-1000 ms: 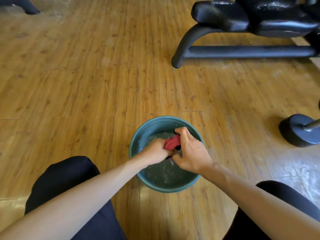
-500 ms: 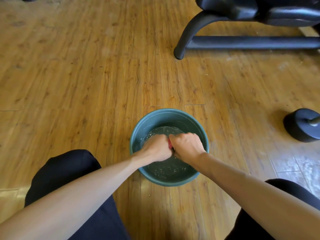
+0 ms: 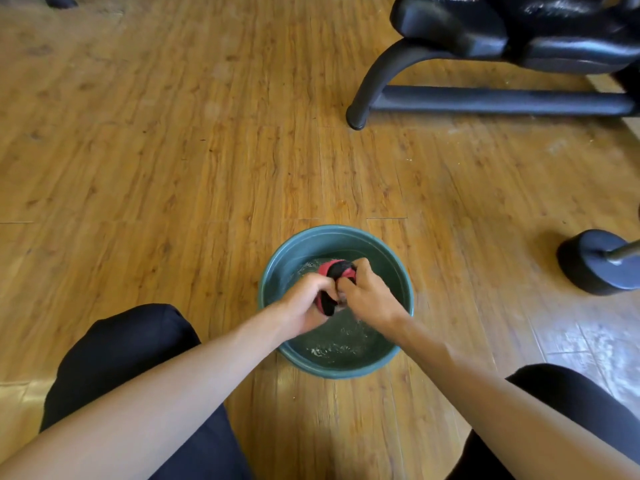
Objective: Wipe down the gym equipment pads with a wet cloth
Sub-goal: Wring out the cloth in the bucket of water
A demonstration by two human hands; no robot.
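A teal basin (image 3: pixel 335 237) with water in it stands on the wooden floor between my knees. Over the water I hold a red and black cloth (image 3: pixel 336 270), bunched and twisted. My left hand (image 3: pixel 306 303) grips its near end and my right hand (image 3: pixel 365 294) grips the far part, the two hands touching above the basin. Black gym equipment pads (image 3: pixel 519 26) sit on a black frame at the top right, well away from my hands.
The black frame's curved leg and floor bar (image 3: pixel 485 98) reach across the upper right of the floor. A black dumbbell end (image 3: pixel 595 263) lies on the floor to the right of the basin. My knees in dark trousers (image 3: pixel 114 355) flank the basin.
My hands have lifted a little and turned against each other, so more of the twisted cloth now shows between them. The view tilted up, bringing the pads back in.
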